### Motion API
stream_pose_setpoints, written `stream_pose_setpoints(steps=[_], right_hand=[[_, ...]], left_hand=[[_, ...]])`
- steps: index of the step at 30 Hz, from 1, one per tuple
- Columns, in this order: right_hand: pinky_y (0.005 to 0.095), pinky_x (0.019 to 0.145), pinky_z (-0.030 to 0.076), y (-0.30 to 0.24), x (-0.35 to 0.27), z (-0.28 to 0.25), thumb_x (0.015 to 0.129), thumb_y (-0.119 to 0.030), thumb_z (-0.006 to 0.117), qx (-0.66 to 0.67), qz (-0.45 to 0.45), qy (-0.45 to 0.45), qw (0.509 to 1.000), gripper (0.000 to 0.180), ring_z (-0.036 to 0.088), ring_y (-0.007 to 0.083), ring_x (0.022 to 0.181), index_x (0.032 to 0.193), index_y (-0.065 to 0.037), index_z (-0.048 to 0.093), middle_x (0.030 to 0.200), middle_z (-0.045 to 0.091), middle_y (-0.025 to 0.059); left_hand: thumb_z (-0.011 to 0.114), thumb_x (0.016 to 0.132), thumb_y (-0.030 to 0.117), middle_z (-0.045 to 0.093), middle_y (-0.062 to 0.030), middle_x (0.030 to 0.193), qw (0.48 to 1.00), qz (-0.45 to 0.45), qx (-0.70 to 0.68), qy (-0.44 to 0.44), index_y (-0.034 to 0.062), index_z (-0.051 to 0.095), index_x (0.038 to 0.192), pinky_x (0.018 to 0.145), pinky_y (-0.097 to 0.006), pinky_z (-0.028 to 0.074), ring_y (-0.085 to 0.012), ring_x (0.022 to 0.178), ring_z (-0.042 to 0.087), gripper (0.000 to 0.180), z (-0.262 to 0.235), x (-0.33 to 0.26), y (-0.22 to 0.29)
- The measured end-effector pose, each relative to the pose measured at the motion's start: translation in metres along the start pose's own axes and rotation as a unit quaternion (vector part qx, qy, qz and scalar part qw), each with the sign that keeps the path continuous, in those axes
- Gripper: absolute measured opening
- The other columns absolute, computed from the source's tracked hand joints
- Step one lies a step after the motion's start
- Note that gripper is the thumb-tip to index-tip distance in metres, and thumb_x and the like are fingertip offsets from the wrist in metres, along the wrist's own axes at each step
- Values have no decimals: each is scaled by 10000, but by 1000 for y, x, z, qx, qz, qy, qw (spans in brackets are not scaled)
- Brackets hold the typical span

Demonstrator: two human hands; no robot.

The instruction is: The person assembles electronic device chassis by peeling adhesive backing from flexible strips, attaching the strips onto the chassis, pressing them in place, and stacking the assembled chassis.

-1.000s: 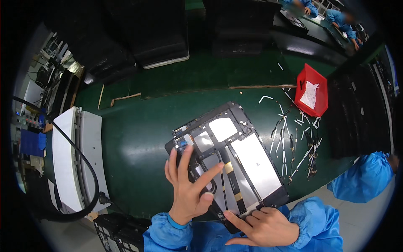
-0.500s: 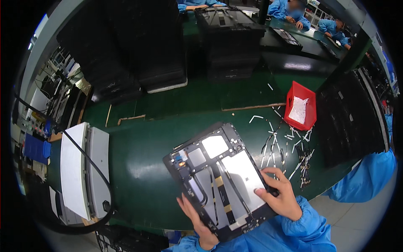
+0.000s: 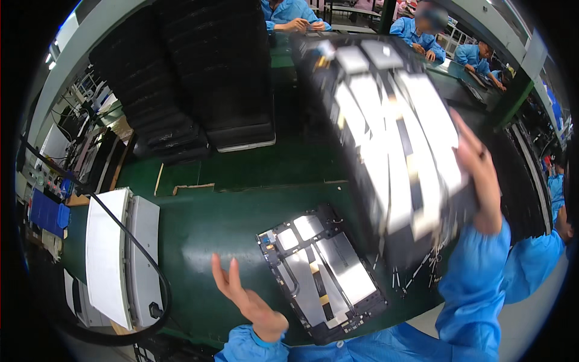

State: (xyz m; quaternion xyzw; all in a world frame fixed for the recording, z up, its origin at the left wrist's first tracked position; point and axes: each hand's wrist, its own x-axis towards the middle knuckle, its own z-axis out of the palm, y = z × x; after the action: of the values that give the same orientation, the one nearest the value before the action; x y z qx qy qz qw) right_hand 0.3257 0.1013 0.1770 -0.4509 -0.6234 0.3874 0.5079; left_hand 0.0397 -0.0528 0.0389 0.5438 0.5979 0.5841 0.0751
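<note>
The right hand [image 3: 479,181], at about three o'clock from the middle of the view, grips the right edge of a raised tablet frame [image 3: 392,139], a large black panel with pale silvery plates and dark strips across its face; it is held up in the air, tilted and blurred, and it fills the space from twelve to three o'clock. The left hand [image 3: 244,298], at about seven o'clock, is open with fingers spread and holds nothing; it hovers over the green table [image 3: 205,235] just to the nine o'clock side of a second tablet frame [image 3: 322,274], not touching it. That second frame lies flat on the table near six o'clock, black-rimmed, with bright rectangular metal plates, a small blue patch at its upper left corner and a small yellow tag near its middle. Thin pale strips [image 3: 416,274] lie scattered on the table at about four o'clock, partly under the raised frame. At nine o'clock stands a white box-shaped machine [image 3: 114,253] with a black cable [image 3: 142,253] looped across it. A blue rectangular bin [image 3: 45,214] sits beyond it at the far nine o'clock rim. Stacks of black trays [image 3: 199,78] rise at eleven o'clock. People in blue coats [image 3: 289,12] sit at benches toward twelve and one o'clock.
</note>
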Motion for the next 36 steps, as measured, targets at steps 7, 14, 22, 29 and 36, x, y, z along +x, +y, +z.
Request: stream_pose_setpoints(steps=[7, 14, 22, 29, 36], right_hand=[[262, 656, 544, 20, 183, 13, 792, -203, 707, 235, -9, -42, 971, 276, 649, 129, 736, 987, -27, 622, 882, 657, 60], [244, 610, 447, 62, 279, 22, 840, -306, 640, -23, 52, -64, 996, 233, 561, 61, 692, 882, -79, 665, 789, 633, -20], [199, 414, 176, 57, 240, 14, 855, -357, 618, 61, 156, 9, 986, 262, 255, 51, 410, 993, -138, 654, 601, 493, -75], [278, 596, 450, 28, 86, -27, 875, -209, 577, -253, -137, -77, 955, 258, 564, 117, 653, 948, 31, 635, 689, 612, 48], [445, 582, 496, 94, -124, -2, 804, -332, 619, -519, 66, -288, 802, 360, 606, 386, 607, 712, 16, 638, 640, 601, 228]], left_hand=[[227, 953, 524, 51, -284, 1472, 984, -8, 180, 17, -52, 133, 1423, 1096, -505, 132, -436, 1365, 102, 749, -10, 1, -50], [255, 970, 428, 114, -268, 1454, 985, -69, 156, 9, -53, 172, 1410, 1092, -490, 163, -423, 1341, 170, 657, -8, 9, -59], [247, 978, 371, 166, -237, 1442, 986, -100, 134, 27, -10, 281, 1380, 1082, -477, 192, -397, 1323, 222, 555, -1, 8, -61], [216, 996, 359, 242, -180, 1436, 988, -98, 99, 63, 11, 338, 1355, 1062, -437, 238, -321, 1328, 257, 515, -3, 3, -61], [372, 968, 277, 275, -139, 1445, 994, -98, 17, 50, 26, 326, 1347, 1034, -406, 280, -275, 1278, 354, 457, 1, -37, 0]])
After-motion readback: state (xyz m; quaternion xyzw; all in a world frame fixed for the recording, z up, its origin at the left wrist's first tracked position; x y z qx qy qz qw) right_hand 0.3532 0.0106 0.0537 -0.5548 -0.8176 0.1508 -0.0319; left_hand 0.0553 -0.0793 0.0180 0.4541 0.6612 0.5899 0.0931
